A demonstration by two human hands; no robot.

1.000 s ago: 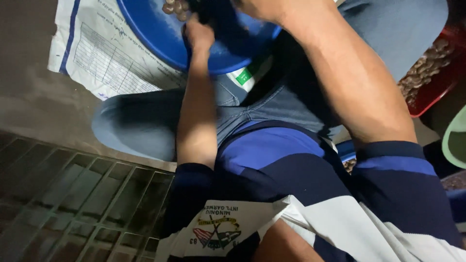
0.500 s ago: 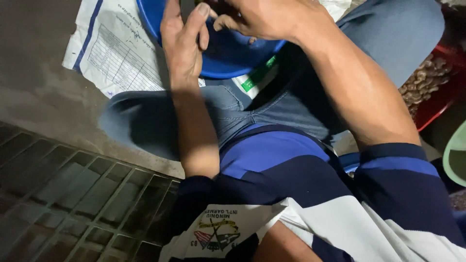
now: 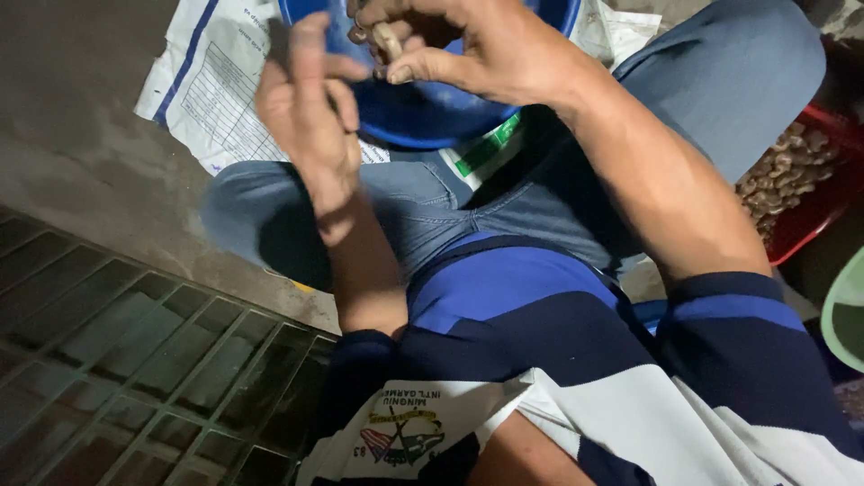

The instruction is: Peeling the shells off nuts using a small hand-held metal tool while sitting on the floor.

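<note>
Bare grey concrete floor (image 3: pixel 81 153) runs under the seated person, with one dark metal drain grate (image 3: pixel 135 360) at the lower left. One white printed sack with blue lines and a ruled table (image 3: pixel 211 90) lies flat on that floor beneath one round blue plastic basin (image 3: pixel 423 112); a green-and-white label patch (image 3: pixel 481 144) peeks out by its lower rim. Over the basin, the left hand (image 3: pixel 306 117) is raised, fingers loosely apart, holding nothing I can make out. Just beside it, the right hand (image 3: pixel 468 49) pinches one small pale curved nut (image 3: pixel 389 38) between thumb and fingertips. Far right, one red plastic crate of tan nuts (image 3: pixel 796 171) sits by a pale green bowl edge (image 3: pixel 841 310).
</note>
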